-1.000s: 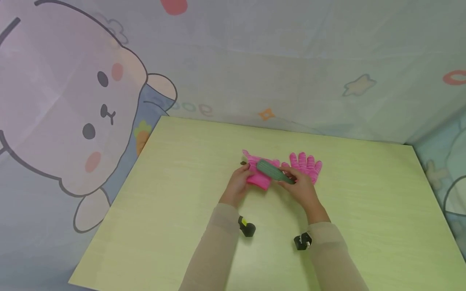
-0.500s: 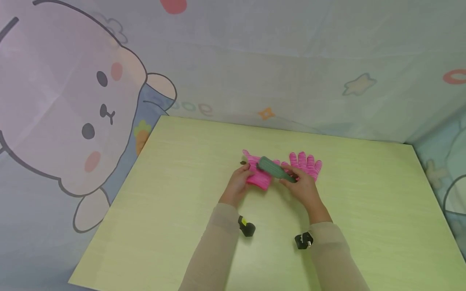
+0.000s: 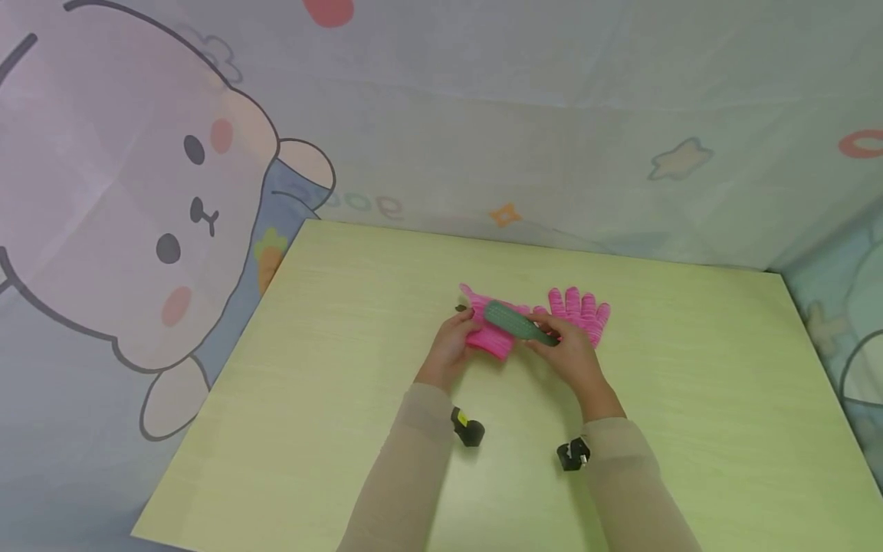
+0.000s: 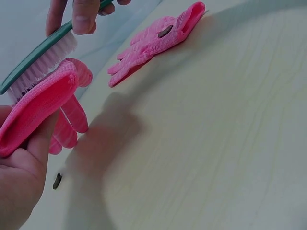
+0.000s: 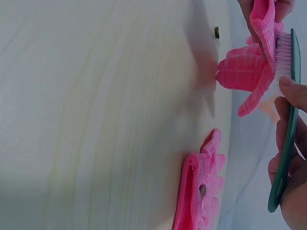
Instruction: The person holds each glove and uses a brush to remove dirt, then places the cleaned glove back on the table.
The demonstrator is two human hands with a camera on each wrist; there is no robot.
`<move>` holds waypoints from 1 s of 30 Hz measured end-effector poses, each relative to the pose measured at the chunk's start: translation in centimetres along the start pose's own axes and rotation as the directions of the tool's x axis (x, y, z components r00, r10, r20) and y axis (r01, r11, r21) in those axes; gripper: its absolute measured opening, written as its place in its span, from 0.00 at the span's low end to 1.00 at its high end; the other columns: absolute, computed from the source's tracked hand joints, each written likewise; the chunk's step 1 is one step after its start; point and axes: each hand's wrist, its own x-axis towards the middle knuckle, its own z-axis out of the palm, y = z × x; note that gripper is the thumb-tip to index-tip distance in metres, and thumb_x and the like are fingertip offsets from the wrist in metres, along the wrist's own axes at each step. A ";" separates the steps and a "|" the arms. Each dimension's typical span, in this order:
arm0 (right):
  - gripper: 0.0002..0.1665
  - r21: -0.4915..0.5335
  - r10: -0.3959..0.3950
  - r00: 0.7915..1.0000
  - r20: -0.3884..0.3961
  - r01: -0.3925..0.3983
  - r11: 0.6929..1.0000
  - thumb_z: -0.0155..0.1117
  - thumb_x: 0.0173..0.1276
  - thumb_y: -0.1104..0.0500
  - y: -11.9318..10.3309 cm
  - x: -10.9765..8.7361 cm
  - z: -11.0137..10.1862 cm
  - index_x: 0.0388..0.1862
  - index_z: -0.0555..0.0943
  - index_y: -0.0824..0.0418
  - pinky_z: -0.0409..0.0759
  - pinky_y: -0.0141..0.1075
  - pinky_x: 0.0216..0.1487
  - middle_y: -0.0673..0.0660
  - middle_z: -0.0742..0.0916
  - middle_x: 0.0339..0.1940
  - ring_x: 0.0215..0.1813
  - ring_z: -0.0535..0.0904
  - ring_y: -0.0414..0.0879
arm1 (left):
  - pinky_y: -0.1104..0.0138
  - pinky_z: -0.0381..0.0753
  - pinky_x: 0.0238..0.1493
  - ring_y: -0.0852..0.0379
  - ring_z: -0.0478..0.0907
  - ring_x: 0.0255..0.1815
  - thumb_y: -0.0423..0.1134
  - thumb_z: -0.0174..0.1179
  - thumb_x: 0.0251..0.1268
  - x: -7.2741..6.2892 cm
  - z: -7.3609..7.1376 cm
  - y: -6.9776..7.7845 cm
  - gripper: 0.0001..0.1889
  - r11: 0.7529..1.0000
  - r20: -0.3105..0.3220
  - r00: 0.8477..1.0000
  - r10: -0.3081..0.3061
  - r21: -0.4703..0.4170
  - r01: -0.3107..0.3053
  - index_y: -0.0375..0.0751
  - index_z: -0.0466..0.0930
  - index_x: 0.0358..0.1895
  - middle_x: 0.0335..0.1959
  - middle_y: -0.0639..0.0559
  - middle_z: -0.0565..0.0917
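Note:
My left hand [image 3: 450, 349] grips a pink knitted glove [image 3: 491, 339] near its cuff, thumb on one side. The glove is held up off the table, its fingers hanging down in the left wrist view. A green brush [image 3: 509, 320] with pale bristles is in my right hand [image 3: 567, 353], thumb and fingers pinching its handle. Its bristles [image 5: 284, 52] press against the held glove's fabric. A second pink glove [image 3: 581, 313] lies flat on the table to the right, partly behind my right hand; a dark bit [image 4: 165, 31] sits on it.
A small dark piece [image 4: 57, 181] lies on the pale yellow-green table [image 3: 331, 368], left of the held glove. Black cameras [image 3: 471, 431] are worn at both wrists. A printed cloth backdrop [image 3: 552, 123] rises behind the table's far edge.
The brush shifted a little up and right, then back down and left over the held glove. My left hand and the second glove keep their places.

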 end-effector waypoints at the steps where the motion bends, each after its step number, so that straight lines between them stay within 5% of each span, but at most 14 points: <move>1: 0.26 0.001 0.002 1.000 -0.001 -0.002 1.000 0.68 0.59 0.59 0.1 0.0 0.0 0.57 0.77 0.56 0.74 0.49 0.51 0.62 0.82 0.47 0.49 0.75 0.56 | 0.66 0.61 0.65 0.48 0.53 0.70 0.24 0.43 0.65 0.0 0.0 0.0 0.30 1.000 0.001 1.000 -0.003 -0.006 0.003 0.29 0.47 0.70 0.72 0.39 0.50; 14: 0.26 -0.006 0.051 0.999 0.006 -0.051 0.999 0.67 0.60 0.58 0.4 -0.2 -0.5 0.58 0.76 0.54 0.75 0.48 0.50 0.61 0.81 0.47 0.49 0.74 0.56 | 0.65 0.60 0.66 0.50 0.53 0.70 0.25 0.45 0.64 0.4 0.0 -0.1 0.29 1.000 -0.046 0.999 -0.006 0.029 0.008 0.30 0.53 0.69 0.71 0.40 0.54; 19: 0.27 0.036 0.069 0.998 -0.002 -0.069 0.997 0.67 0.59 0.58 0.3 -0.1 -0.6 0.60 0.76 0.54 0.77 0.42 0.42 0.60 0.81 0.48 0.47 0.73 0.54 | 0.65 0.60 0.66 0.50 0.53 0.70 0.24 0.45 0.63 0.4 0.0 -0.1 0.30 0.999 -0.042 0.999 -0.003 0.038 0.005 0.30 0.52 0.69 0.72 0.41 0.53; 30: 0.25 0.018 -0.040 0.999 -0.017 0.041 0.999 0.69 0.57 0.61 -0.9 0.2 0.0 0.55 0.79 0.57 0.76 0.47 0.49 0.63 0.83 0.46 0.47 0.76 0.55 | 0.65 0.64 0.63 0.47 0.58 0.68 0.23 0.45 0.62 0.0 0.3 0.2 0.31 0.997 0.025 0.999 0.027 0.078 -0.029 0.27 0.49 0.69 0.70 0.37 0.55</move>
